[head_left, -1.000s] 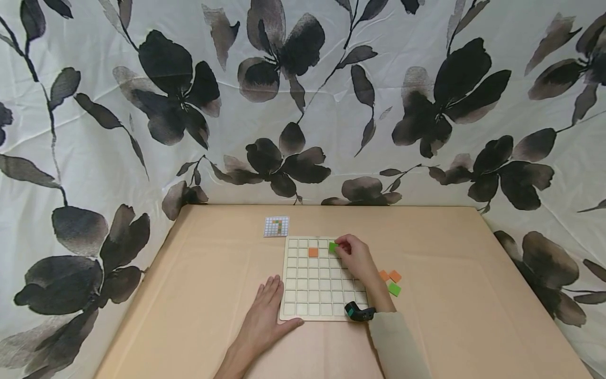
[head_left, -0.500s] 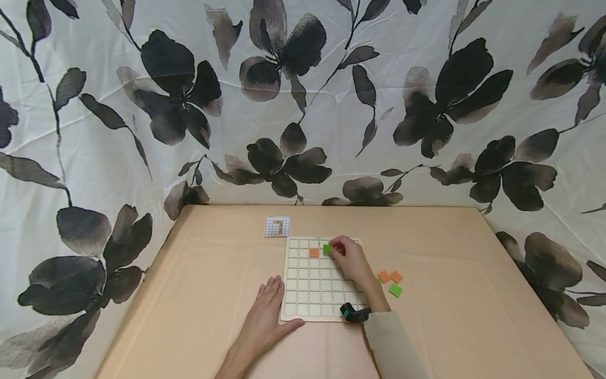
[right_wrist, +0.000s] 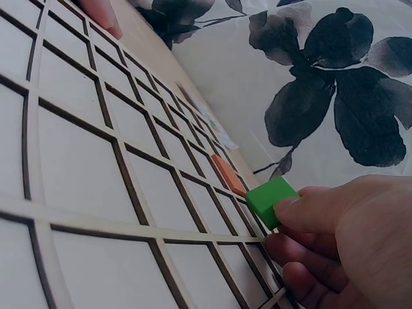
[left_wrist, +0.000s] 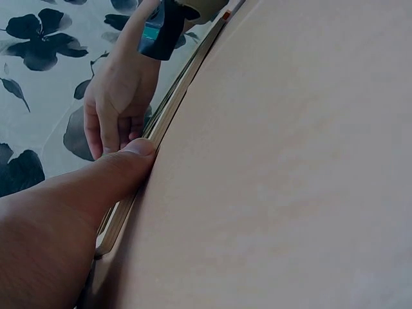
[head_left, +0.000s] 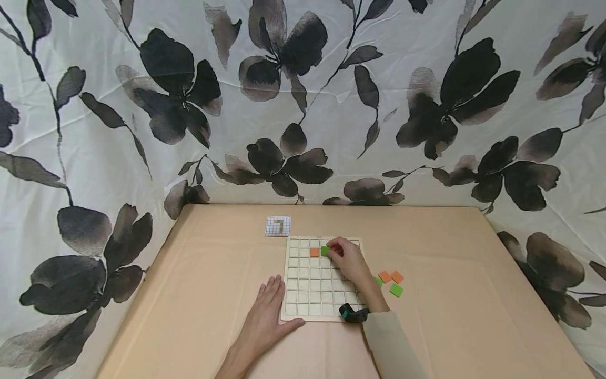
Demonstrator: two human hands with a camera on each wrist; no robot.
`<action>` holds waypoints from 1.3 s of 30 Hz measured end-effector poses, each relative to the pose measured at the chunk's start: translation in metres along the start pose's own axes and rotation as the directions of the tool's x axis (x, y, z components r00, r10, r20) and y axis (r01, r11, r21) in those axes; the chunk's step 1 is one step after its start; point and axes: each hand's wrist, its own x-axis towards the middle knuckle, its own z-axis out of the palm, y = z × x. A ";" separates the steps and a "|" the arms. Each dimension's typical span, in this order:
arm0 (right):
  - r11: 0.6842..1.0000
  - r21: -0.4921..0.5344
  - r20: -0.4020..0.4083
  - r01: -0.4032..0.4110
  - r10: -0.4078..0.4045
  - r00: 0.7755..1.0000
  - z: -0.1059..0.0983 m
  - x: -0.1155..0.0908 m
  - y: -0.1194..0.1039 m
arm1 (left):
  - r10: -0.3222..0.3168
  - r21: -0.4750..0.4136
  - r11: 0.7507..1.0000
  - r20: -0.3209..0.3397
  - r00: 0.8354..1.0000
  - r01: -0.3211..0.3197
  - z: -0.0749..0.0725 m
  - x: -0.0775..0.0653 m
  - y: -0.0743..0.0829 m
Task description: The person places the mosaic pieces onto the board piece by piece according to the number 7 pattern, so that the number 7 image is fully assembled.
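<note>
My right hand (head_left: 349, 260) pinches a green square tile (right_wrist: 271, 201) between thumb and fingers, close over the second row of the pale grid board (head_left: 303, 297). In the right wrist view the tile is tilted, one edge near the raised grid lines. Just left of it, an orange tile (head_left: 314, 252) sits in a cell of that row. My left hand (head_left: 265, 316) lies flat with fingers straight at the board's left edge, and its thumb (left_wrist: 138, 148) rests against the near edge. Part of the board is hidden under my right hand and forearm.
Right of the board lie two orange tiles (head_left: 396, 276) and a green tile (head_left: 396, 290), with another green tile (head_left: 379, 281) partly behind my right wrist. A small printed pattern card (head_left: 278, 226) lies beyond the board's far left corner. A floral cloth hangs behind the table.
My right hand has moved left across the board with the green tile, bringing it beside the orange one. My left hand has stayed in place.
</note>
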 end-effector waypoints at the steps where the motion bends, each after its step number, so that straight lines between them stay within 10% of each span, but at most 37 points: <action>1: 1.000 -0.004 0.000 -0.002 0.002 1.000 0.000 0.000 0.000 | 0.000 0.000 1.000 -0.001 1.000 0.000 0.000 0.000 0.000; 39: 0.995 -0.087 -0.033 0.040 -0.043 0.999 0.006 -0.002 0.005 | 0.001 -0.016 1.000 -0.001 1.000 -0.001 0.002 -0.002 -0.003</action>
